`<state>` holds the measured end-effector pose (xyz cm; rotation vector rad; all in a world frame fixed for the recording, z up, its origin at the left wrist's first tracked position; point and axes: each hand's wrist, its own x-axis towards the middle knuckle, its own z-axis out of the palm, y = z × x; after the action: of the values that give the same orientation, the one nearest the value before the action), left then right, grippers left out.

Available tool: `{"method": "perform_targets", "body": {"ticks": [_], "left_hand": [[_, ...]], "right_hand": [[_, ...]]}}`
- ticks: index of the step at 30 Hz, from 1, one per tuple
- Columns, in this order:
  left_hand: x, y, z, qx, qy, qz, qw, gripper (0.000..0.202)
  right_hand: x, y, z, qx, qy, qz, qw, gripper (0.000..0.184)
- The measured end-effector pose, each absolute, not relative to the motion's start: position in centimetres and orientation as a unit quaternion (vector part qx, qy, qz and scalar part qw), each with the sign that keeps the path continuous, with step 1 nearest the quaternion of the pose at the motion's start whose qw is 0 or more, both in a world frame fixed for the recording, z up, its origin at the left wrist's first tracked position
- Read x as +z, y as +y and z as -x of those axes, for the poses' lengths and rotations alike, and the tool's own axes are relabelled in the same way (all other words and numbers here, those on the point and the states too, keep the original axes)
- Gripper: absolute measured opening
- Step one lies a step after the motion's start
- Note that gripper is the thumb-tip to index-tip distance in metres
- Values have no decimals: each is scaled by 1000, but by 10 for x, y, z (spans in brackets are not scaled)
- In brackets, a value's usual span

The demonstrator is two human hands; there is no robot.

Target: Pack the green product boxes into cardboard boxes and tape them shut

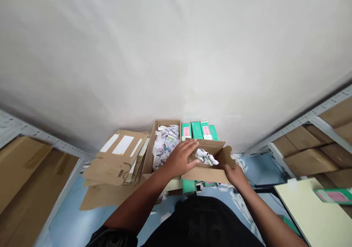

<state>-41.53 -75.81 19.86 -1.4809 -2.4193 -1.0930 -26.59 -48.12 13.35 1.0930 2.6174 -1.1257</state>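
Observation:
A small open cardboard box [205, 174] sits in front of me with crumpled printed paper [206, 157] inside. My left hand [181, 157] reaches over the box's left edge, its fingers bent onto the back flap and the paper. My right hand [233, 173] grips the box's right side flap. Behind stands a taller cardboard box [154, 144] full of paper scraps [165, 142]. Green and pink packets [198, 130] stand in a row to its right.
Flattened cardboard sheets [118, 159] lie stacked on the left over the blue floor [68, 221]. Metal shelving with brown cartons flanks both sides [308, 144]. A pale board [313, 210] with a green packet [334, 195] is at the right. A white wall [176, 56] fills the top.

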Motion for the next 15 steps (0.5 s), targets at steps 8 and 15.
{"method": "perform_targets", "body": {"ticks": [8,15], "left_hand": [[166,-687,395,-505,-803,311,-57,81],[154,-589,345,-492,-755,371,-226,56]], "right_hand": [[135,-453,197,-407,796,-438,-99,41],[126,-406,100,-441,714,-531,-118,37]]}}
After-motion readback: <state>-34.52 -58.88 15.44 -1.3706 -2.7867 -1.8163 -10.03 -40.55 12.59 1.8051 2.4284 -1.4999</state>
